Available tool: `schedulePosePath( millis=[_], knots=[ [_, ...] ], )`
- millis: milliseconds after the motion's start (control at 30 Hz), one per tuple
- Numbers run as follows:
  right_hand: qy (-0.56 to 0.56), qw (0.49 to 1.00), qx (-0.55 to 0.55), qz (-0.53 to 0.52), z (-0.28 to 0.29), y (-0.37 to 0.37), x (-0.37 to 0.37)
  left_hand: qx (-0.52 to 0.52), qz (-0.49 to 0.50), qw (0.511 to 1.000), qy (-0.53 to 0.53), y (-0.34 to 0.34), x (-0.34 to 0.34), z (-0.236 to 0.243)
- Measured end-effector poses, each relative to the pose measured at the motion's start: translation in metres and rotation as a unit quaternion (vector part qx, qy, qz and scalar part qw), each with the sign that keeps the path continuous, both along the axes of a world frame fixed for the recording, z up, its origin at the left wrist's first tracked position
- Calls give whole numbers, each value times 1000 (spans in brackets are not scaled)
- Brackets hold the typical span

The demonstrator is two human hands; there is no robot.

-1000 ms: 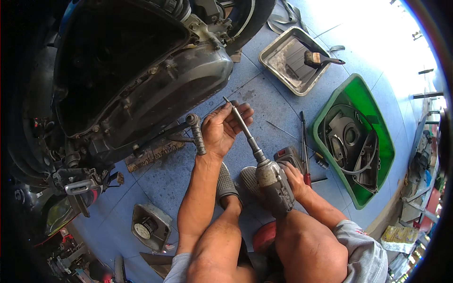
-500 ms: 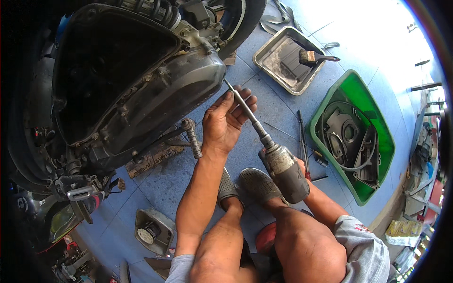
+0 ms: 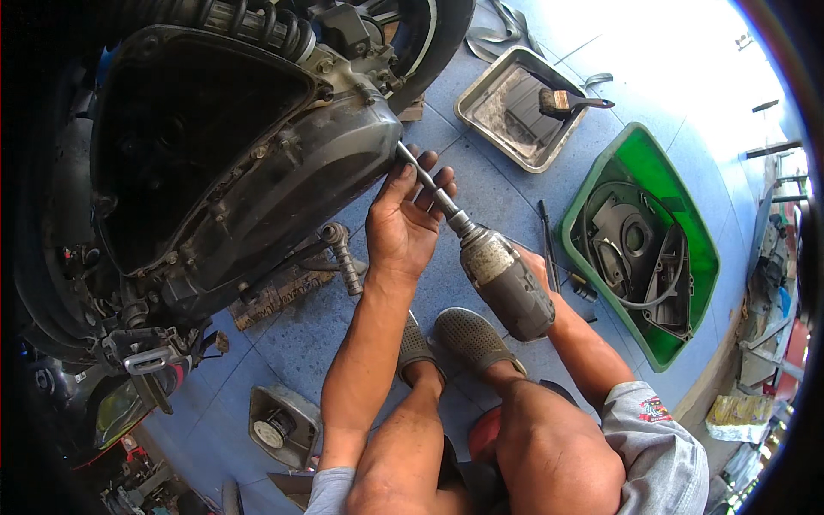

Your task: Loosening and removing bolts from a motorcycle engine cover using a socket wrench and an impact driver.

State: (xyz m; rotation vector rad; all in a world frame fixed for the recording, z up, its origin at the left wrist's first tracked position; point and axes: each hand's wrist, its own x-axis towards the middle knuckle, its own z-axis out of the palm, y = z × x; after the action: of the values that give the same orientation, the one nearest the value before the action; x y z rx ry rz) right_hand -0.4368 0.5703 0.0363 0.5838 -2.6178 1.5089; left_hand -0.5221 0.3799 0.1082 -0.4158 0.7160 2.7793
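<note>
My right hand (image 3: 536,273), mostly hidden behind the tool, grips a worn grey impact wrench (image 3: 508,287). A long metal extension bar (image 3: 444,202) runs up and left from its nose. With thumb and fingers, my left hand (image 3: 400,227) steadies this bar near its far end. The bar's end meets the rounded edge of a dark motorcycle engine cover (image 3: 343,146); the fastener there cannot be made out. Just below the cover, beside my left forearm, is the kick-start lever (image 3: 345,259).
A metal tray (image 3: 515,153) with a paintbrush (image 3: 566,104) lies beyond my hands. On the right stands a green bin (image 3: 635,137) holding black covers. A wooden block (image 3: 275,296) sits under the motorcycle; a small container (image 3: 300,412) lies at lower left.
The impact wrench has moved up and left, closer to the engine cover, and my right hand has moved with it. More of the bar's end now sits against the cover.
</note>
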Motion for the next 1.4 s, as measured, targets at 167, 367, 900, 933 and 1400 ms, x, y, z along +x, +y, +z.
schedulePosePath(
  millis=[167,367,900,933,1400],
  knots=[
    [6,1000,-10,-22,1,-5,-3,12,13,1000,5,3,-1,-2],
    [32,996,85,-14,-13,-19,-18,17,22,1000,-11,3,-3,-2],
    [-19,994,79,-79,4,-26,-23,-52,1,999,16,5,-3,-7],
    [30,991,115,-67,0,-26,-27,-47,11,999,10,7,-2,-7],
    [95,995,-5,-34,-22,0,-31,106,156,982,24,34,-17,-11]
  ],
)
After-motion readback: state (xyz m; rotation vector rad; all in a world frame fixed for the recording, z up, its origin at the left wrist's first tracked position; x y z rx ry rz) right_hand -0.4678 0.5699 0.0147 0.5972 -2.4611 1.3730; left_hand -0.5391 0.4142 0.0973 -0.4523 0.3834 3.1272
